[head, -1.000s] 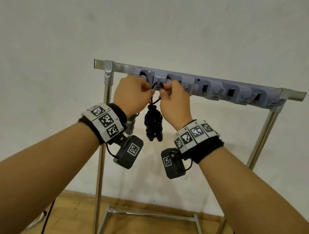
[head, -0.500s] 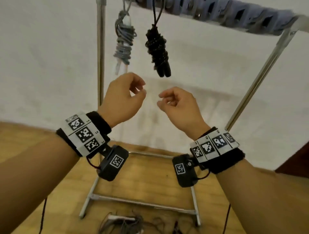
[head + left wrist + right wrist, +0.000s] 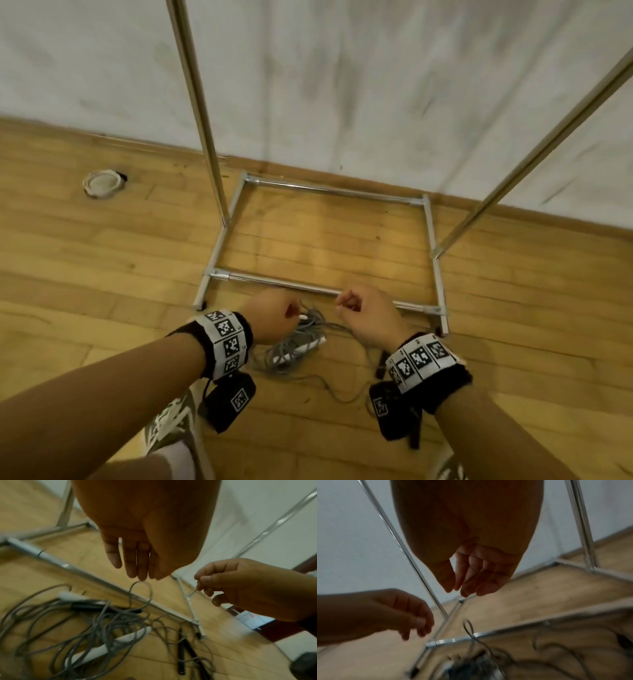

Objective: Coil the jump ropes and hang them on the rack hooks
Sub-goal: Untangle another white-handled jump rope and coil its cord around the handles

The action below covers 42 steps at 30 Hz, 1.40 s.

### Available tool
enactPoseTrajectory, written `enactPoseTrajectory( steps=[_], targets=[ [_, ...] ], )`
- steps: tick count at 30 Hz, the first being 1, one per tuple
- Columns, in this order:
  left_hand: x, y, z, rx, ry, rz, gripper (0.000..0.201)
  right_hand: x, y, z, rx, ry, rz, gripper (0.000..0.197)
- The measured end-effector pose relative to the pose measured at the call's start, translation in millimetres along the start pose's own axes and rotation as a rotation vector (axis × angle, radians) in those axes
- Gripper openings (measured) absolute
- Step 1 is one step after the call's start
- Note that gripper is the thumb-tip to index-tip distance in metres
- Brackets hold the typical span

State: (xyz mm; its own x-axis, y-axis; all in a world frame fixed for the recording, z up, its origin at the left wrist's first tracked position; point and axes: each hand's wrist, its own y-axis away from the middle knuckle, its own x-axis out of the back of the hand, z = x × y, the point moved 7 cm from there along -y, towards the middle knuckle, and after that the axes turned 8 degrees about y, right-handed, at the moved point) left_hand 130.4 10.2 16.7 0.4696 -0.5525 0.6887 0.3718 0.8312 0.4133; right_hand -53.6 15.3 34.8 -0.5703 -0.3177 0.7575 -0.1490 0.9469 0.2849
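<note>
A tangled heap of grey jump ropes [image 3: 294,346] with white handles [image 3: 106,649] lies on the wooden floor just in front of the rack's front base bar [image 3: 291,284]. Thin black handles [image 3: 181,655] lie to its right. My left hand [image 3: 291,313] hovers over the heap with relaxed fingers [image 3: 135,569] pointing down, just above a raised grey loop [image 3: 141,588], holding nothing. My right hand [image 3: 342,305] hangs beside it over the base bar, its fingers [image 3: 467,582] loosely curled and empty. The rack's hooks are out of view.
The rack's two metal uprights [image 3: 202,137] [image 3: 534,154] rise from a rectangular base frame against the white wall. A round white floor fitting [image 3: 101,183] sits at the left. My shoe [image 3: 171,428] is at the bottom edge. Bare wood floor lies left and right.
Both hands let go of the black rope bundle hung on the rack and dropped to just above the rope heap on the floor. The view tipped down from the hooks to the floor.
</note>
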Motion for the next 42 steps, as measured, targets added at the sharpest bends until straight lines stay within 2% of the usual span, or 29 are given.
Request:
enactPoseTrajectory(
  steps=[5,7,11,12,14,17,21,23,27,29,32,34,36,38,40,42],
  targets=[
    [-41,-56,-53,0.127,0.016,0.036,0.023,-73,-41,58,-0.055,0.082,-0.117,0.007],
    [-52,-79,-72,0.147,0.016,0.047,0.025,-98,-60,70,-0.083,0.078,-0.145,0.013],
    [-79,-112,-110,0.2,-0.073,-0.07,0.024,-136,-97,72,-0.104,0.063,-0.138,0.041],
    [-85,-117,-117,0.204,-0.099,-0.099,0.025,-145,-105,71,-0.099,0.069,-0.146,0.042],
    [-89,-126,-127,0.203,-0.161,-0.127,0.025,-158,-116,74,-0.096,0.1,-0.144,0.032],
    [-90,-134,-137,0.224,-0.214,-0.155,0.028,-169,-120,89,-0.146,0.175,-0.158,0.016],
    [-95,-137,-142,0.241,-0.216,-0.22,0.025,-175,-113,110,-0.25,0.205,-0.239,0.014],
    [-98,-135,-140,0.236,-0.237,-0.256,0.025,-173,-110,117,-0.282,0.162,-0.222,0.017],
    [-101,-127,-135,0.242,-0.346,-0.348,0.016,-157,-103,130,-0.319,0.185,-0.153,0.006],
    [-104,-119,-134,0.252,-0.381,-0.402,0.014,-149,-98,138,-0.34,0.185,-0.161,0.013],
    [-106,-107,-129,0.277,-0.316,-0.454,0.009,-137,-88,141,-0.338,0.168,-0.177,0.033],
    [-97,-101,-120,0.287,-0.222,-0.424,0.013,-125,-82,133,-0.295,0.136,-0.109,0.044],
    [-81,-96,-107,0.28,-0.1,-0.34,0.025,-111,-75,115,-0.201,0.113,-0.03,0.044],
    [-61,-92,-87,0.236,0.019,-0.245,0.025,-95,-69,91,-0.088,0.087,0.029,0.047],
    [-38,-88,-63,0.185,0.11,-0.158,0.018,-79,-61,64,0.014,0.054,0.037,0.051],
    [-14,-82,-38,0.134,0.19,-0.068,0.016,-66,-54,37,0.113,0.051,-0.028,0.058]
  ],
)
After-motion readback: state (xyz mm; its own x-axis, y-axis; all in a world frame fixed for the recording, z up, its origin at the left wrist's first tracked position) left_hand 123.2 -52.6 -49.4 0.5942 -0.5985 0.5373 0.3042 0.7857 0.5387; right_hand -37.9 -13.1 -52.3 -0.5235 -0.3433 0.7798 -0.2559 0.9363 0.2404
